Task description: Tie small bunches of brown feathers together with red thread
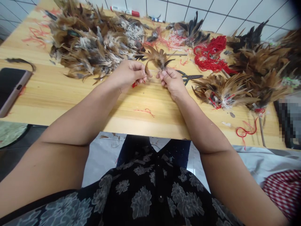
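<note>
My right hand (172, 82) pinches a small bunch of brown feathers (160, 59) by its base, tips pointing up and away from me. Close to its left, my left hand (130, 74) holds a single curved brown feather (147, 69) between thumb and fingers. A bit of red thread (134, 84) shows under the left fingers; where it runs is hidden. Black-handled scissors (190, 77) lie just beyond my right hand, partly covered by it. A big heap of brown and grey feathers (87, 40) spreads behind my left hand.
Red yarn (209, 53) lies in a tangle at the back right, near tied feather bundles (222, 89). A phone (13, 89) rests at the table's left edge. A marker (124, 11) lies by the tiled wall (183, 9). Loose thread (145, 110) lies near the front edge.
</note>
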The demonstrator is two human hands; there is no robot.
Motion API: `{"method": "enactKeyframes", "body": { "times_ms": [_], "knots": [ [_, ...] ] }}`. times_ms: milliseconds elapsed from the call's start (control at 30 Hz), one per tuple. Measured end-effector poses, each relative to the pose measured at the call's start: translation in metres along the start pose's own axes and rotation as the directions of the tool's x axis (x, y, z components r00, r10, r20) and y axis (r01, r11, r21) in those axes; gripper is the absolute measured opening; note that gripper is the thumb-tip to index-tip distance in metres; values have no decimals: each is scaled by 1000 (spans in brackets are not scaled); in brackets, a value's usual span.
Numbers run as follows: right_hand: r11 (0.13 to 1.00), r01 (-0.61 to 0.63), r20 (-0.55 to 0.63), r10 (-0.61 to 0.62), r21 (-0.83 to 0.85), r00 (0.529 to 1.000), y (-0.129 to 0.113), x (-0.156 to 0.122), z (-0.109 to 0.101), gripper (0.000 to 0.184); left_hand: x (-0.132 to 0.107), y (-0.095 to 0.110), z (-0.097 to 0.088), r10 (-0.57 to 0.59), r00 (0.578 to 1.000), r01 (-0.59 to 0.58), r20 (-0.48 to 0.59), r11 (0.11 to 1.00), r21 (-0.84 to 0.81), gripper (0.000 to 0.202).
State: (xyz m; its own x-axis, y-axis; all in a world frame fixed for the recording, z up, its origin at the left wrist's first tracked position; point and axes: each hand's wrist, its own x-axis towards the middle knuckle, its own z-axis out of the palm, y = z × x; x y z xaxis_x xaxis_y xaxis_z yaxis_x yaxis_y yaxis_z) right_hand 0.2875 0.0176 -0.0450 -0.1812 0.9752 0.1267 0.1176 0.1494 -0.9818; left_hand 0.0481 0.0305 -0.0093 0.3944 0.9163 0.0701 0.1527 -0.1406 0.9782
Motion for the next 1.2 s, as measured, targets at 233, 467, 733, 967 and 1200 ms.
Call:
{"method": "enactKeyframes", "body": {
  "times_ms": [233, 467, 733, 967, 1200],
  "knots": [
    [1000, -31, -71, 30, -2, 997, 5, 2, 1, 41, 2, -1, -7, 44, 990, -30, -131, 994, 105, 47],
    [952, -122, -185, 71, -279, 980, 4, 0, 2, 41, -21, 22, 11, 205, 978, -181, -22, 905, 385, 26],
    [398, -129, -87, 122, -908, 989, -64, -31, 15, 42, -33, 27, 19, 397, 906, -387, 145, 643, 661, 22],
    [274, 176, 206, 85, -946, 975, -83, -43, 24, 51, -26, 32, 4, 546, 806, -511, 229, 444, 736, 31],
    [561, 372, 384, -102, -740, 918, -68, -44, 19, 31, -4, 24, -15, 298, 955, -256, -16, 846, 469, 23]
  ]
}}
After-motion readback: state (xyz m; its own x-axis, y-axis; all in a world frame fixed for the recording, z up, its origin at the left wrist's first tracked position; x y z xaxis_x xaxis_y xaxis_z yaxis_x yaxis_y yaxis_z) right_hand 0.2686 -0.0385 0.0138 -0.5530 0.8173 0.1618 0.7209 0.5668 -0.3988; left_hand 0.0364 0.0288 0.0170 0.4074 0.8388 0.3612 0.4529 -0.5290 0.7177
